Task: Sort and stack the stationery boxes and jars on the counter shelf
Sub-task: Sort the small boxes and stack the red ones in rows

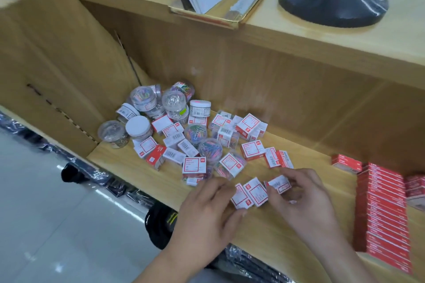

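A: Item: three boxes [256,192], position?
B: Labels up, side by side, row running left-right at the shelf [264,241] front. The left hand [207,211] pinches the left end; the right hand [301,197] curls its fingers on the right box.
A: Surface?
B: Light wood, back wall behind.
A: Surroundings?
B: Jumbled pile [184,135] of boxes and jars behind; red stack [381,213] right; carton [46,64] left.

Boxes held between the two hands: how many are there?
3 in a row: left box held by the left hand, middle box between, right box pinched by the right hand. Others may hide under the hands.
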`<state>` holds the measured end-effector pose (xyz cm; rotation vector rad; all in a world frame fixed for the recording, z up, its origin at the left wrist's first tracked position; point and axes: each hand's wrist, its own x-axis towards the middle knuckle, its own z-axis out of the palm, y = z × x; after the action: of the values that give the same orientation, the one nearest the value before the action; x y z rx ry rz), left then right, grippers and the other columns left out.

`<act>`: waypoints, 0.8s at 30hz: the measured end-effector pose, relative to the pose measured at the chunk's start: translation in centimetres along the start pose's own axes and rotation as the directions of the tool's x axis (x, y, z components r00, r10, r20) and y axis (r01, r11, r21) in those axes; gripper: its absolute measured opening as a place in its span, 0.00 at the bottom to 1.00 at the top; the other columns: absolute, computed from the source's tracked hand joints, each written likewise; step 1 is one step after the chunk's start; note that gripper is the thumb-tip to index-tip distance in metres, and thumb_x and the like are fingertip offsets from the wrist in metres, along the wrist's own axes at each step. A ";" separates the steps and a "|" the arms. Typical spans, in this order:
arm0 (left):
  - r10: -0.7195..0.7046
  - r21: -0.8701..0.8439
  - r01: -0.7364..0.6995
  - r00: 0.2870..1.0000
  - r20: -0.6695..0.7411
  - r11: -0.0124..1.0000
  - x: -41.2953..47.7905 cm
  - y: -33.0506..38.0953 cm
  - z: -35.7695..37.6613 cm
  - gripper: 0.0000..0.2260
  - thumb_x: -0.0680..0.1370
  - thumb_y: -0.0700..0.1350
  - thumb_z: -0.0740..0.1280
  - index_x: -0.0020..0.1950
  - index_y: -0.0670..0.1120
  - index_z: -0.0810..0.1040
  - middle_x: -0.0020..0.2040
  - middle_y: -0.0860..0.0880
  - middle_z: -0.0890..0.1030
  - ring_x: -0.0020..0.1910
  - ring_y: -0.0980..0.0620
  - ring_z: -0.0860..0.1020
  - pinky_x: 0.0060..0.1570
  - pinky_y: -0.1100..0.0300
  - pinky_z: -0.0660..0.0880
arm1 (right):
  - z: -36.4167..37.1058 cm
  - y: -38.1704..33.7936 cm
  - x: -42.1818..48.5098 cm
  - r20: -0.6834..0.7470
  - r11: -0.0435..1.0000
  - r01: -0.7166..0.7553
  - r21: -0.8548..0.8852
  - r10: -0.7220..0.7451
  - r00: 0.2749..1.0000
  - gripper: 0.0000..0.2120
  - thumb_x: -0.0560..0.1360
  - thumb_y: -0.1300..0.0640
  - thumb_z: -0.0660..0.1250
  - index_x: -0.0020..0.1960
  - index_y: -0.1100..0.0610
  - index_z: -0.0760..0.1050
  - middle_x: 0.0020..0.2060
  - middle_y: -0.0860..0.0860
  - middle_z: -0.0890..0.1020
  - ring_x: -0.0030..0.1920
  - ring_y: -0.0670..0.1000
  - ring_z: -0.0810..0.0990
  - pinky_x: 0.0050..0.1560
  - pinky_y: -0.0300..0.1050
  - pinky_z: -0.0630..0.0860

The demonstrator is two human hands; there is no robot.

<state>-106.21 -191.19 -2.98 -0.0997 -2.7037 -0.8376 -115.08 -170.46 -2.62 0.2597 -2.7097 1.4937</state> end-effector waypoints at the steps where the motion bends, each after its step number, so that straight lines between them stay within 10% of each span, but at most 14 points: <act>1: -0.003 0.010 0.004 0.999 -0.035 1.000 -0.3 -0.3 -0.2 0.15 0.76 0.54 0.74 0.60 0.51 0.81 0.59 0.53 0.77 0.54 0.49 0.78 0.51 0.52 0.78 | -0.1 -0.2 0.1 -0.003 1.000 0.002 -0.002 -0.002 1.000 0.21 0.66 0.57 0.80 0.56 0.44 0.81 0.47 0.41 0.76 0.45 0.46 0.82 0.40 0.40 0.79; 6: -0.138 -0.194 0.122 0.988 -0.069 0.973 -0.4 -0.1 -0.4 0.08 0.78 0.47 0.72 0.56 0.53 0.83 0.54 0.58 0.78 0.50 0.56 0.79 0.45 0.60 0.77 | -0.3 -1.4 0.2 0.037 0.996 -0.003 0.088 -0.001 0.999 0.28 0.65 0.65 0.80 0.62 0.48 0.78 0.48 0.39 0.75 0.44 0.43 0.80 0.40 0.43 0.80; 9: -0.327 -0.558 0.313 0.942 0.079 0.768 2.2 2.6 -0.1 0.07 0.77 0.50 0.72 0.55 0.56 0.84 0.47 0.56 0.82 0.42 0.56 0.81 0.41 0.62 0.75 | -0.6 -2.5 -0.1 0.117 0.987 0.091 0.130 -0.107 0.987 0.38 0.65 0.70 0.79 0.70 0.49 0.72 0.53 0.41 0.78 0.48 0.41 0.81 0.46 0.35 0.80; 15: -0.293 -0.719 0.424 0.905 0.309 0.551 5.7 5.1 0.6 0.21 0.76 0.38 0.74 0.59 0.63 0.81 0.42 0.53 0.84 0.41 0.53 0.81 0.44 0.59 0.78 | -2.7 -3.9 -0.5 0.201 0.953 0.227 0.202 -0.267 0.943 0.36 0.71 0.69 0.73 0.74 0.49 0.68 0.64 0.43 0.77 0.64 0.50 0.79 0.61 0.40 0.77; 21: -0.264 -0.828 0.397 0.913 0.312 0.396 6.9 6.3 0.7 0.15 0.75 0.33 0.75 0.56 0.49 0.83 0.43 0.47 0.85 0.40 0.51 0.81 0.43 0.56 0.77 | -5.2 -4.0 -0.9 0.084 0.883 -0.172 0.436 0.151 0.985 0.18 0.71 0.68 0.75 0.56 0.51 0.81 0.44 0.51 0.87 0.43 0.54 0.85 0.43 0.44 0.83; 24: -0.248 -0.803 0.342 0.937 0.248 0.489 7.3 7.6 1.2 0.16 0.74 0.33 0.76 0.53 0.53 0.83 0.42 0.50 0.85 0.39 0.54 0.81 0.41 0.58 0.76 | -6.3 -3.9 -1.2 -0.002 0.908 -0.199 0.369 0.215 0.977 0.04 0.72 0.59 0.75 0.46 0.53 0.85 0.38 0.52 0.87 0.40 0.57 0.86 0.40 0.49 0.83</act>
<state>-112.34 -184.42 2.41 0.1354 -2.1323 -2.2501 -113.55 -167.06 3.89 -0.0565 -2.4691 2.0380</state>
